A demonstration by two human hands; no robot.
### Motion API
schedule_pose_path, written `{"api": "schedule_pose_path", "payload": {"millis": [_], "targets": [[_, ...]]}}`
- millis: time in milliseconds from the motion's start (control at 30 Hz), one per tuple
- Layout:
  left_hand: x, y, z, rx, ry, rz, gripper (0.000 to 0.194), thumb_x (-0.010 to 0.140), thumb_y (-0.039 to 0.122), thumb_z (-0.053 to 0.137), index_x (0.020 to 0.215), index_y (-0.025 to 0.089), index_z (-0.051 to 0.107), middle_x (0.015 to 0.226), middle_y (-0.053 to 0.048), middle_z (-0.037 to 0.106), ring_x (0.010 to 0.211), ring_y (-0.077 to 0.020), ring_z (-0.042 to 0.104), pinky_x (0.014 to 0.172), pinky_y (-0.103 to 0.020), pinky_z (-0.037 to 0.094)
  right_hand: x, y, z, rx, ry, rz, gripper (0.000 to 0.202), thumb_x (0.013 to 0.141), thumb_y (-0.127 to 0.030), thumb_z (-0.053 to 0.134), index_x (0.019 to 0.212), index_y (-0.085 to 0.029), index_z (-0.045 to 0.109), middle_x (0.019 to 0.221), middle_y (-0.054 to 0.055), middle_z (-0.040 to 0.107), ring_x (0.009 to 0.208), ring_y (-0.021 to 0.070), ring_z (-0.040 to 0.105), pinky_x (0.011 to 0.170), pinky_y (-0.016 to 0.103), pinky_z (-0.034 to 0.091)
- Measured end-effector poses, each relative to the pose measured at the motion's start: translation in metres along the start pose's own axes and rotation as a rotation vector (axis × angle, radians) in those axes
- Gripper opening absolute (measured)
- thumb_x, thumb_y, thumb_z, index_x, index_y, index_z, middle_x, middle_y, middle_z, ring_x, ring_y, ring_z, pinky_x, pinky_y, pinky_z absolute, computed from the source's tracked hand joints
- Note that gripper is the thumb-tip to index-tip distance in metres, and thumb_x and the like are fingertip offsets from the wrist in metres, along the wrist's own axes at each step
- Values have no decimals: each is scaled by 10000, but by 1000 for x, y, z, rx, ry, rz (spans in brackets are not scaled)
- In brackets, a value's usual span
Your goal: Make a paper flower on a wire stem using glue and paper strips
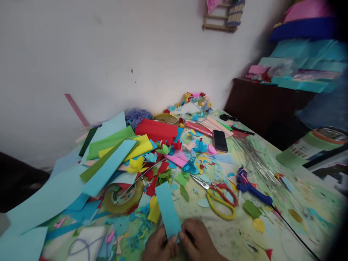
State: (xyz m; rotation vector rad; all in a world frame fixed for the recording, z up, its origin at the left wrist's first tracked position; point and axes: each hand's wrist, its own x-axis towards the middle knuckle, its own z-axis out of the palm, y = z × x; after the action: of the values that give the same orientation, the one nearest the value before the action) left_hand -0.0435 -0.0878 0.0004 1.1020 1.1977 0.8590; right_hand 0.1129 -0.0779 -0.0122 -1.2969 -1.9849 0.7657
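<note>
A light-blue paper strip (pixel 168 208) stands tilted at the near edge of the table, its lower end pinched by both of my hands. My left hand (pixel 160 246) has its thumb on the strip's lower left corner. On the lower right corner, thumb and fingers of my right hand (pixel 198 241) press together. Just beyond lie scissors (pixel 217 195) with one red and one yellow handle loop, blades pointing left. A yellow paper piece (pixel 154 209) lies left of the strip, close to a roll of clear tape (pixel 111 201).
Coloured paper sheets (pixel 111 148) pile up on the left. A blue glue gun (pixel 252 188) with a black cord, a phone (pixel 220 140), thin wires (pixel 255 163) and a green can (pixel 310 145) occupy the right. Paper flowers (pixel 136 165) lie mid-table; a flower wreath (pixel 195 105) is by the wall.
</note>
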Motion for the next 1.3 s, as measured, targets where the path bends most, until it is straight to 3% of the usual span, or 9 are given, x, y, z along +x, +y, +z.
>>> {"api": "schedule_pose_path", "payload": {"millis": [133, 233, 333, 567, 867, 1100, 1300], "targets": [[0, 4, 1, -13, 3, 53, 376, 700, 512, 611, 736, 138, 602, 554, -6, 547, 513, -118, 508, 500, -224, 412, 1, -8, -7, 148, -30, 14, 313, 857, -358, 405, 608, -178, 462, 547, -18, 467, 540, 110, 431, 533, 228, 294], [3, 6, 2, -77, 33, 85, 366, 698, 490, 617, 794, 137, 595, 622, -6, 570, 510, -109, 489, 484, -227, 410, 0, -7, -11, 219, -37, -17, 308, 854, -373, 413, 617, -181, 451, 550, -31, 431, 539, 104, 404, 527, 223, 290], [10, 8, 5, -68, 106, 234, 329, 710, 443, 621, 790, 125, 604, 688, -22, 597, 639, -134, 525, 609, -251, 443, 0, -3, -12, 208, -40, -81, 285, 846, -384, 431, 646, -183, 454, 570, -36, 431, 550, 103, 396, 537, 225, 286], [23, 11, 8, 38, 96, 363, 327, 684, 443, 640, 663, 123, 576, 594, 11, 541, 548, -95, 446, 525, -213, 368, 8, 5, -8, 128, 0, -104, 330, 826, -353, 447, 560, -195, 333, 531, -49, 352, 530, 102, 334, 514, 233, 235], [28, 15, 8, 0, 144, 336, 344, 619, 442, 691, 608, 139, 526, 475, 46, 488, 428, -67, 404, 444, -198, 323, 17, 11, -10, 157, 66, -93, 331, 831, -355, 437, 550, -196, 362, 527, -43, 367, 534, 109, 357, 519, 230, 258], [35, 11, 7, -93, 55, 344, 362, 556, 373, 758, 754, 115, 599, 659, -30, 637, 602, -136, 568, 608, -258, 446, 14, 11, -13, 84, 74, -105, 297, 834, -329, 431, 575, -195, 378, 549, -37, 400, 559, 114, 381, 544, 234, 274], [35, 12, 6, -122, 11, 367, 387, 582, 386, 744, 815, 117, 593, 721, -44, 642, 658, -146, 575, 644, -267, 446, 14, 9, -14, 94, 95, -96, 302, 838, -340, 423, 574, -200, 380, 537, -36, 392, 551, 119, 371, 534, 237, 267]]}}
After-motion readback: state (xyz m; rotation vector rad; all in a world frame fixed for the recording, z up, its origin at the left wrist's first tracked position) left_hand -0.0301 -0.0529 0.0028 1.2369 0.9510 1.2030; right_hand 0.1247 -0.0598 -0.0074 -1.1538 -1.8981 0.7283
